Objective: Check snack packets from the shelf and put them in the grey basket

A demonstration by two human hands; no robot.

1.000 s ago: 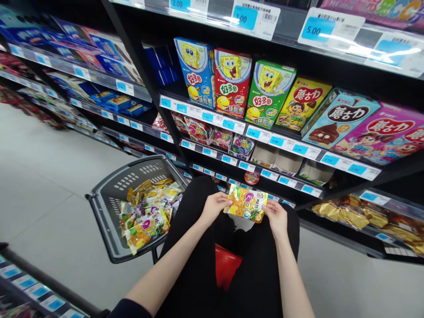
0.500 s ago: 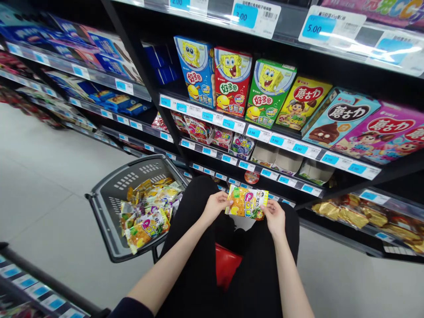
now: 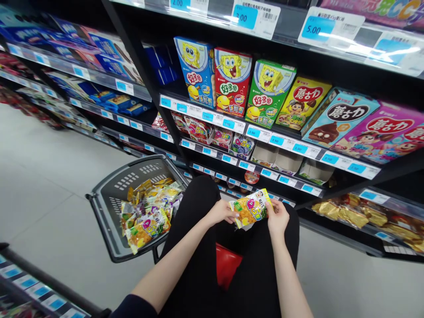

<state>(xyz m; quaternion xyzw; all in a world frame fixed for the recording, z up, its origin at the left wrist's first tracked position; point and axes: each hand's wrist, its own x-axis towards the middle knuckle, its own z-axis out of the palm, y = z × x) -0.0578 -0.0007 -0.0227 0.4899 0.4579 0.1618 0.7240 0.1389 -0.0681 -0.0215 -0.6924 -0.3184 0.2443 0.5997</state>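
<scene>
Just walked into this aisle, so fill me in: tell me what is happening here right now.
A person crouched by the snack shelves holds a small yellow and orange plastic candy packet between both bare hands, the left hand at one end and the right hand at the other, above black-clad knees. Beside the left arm stands a dark grey plastic shopping basket with similar colourful packets piled inside.

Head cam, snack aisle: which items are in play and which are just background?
In play: left hand, right hand, both holding the yellow snack packet; grey basket of similar packets.
Background: cartoon boxes, gold packs, price labels.
</scene>
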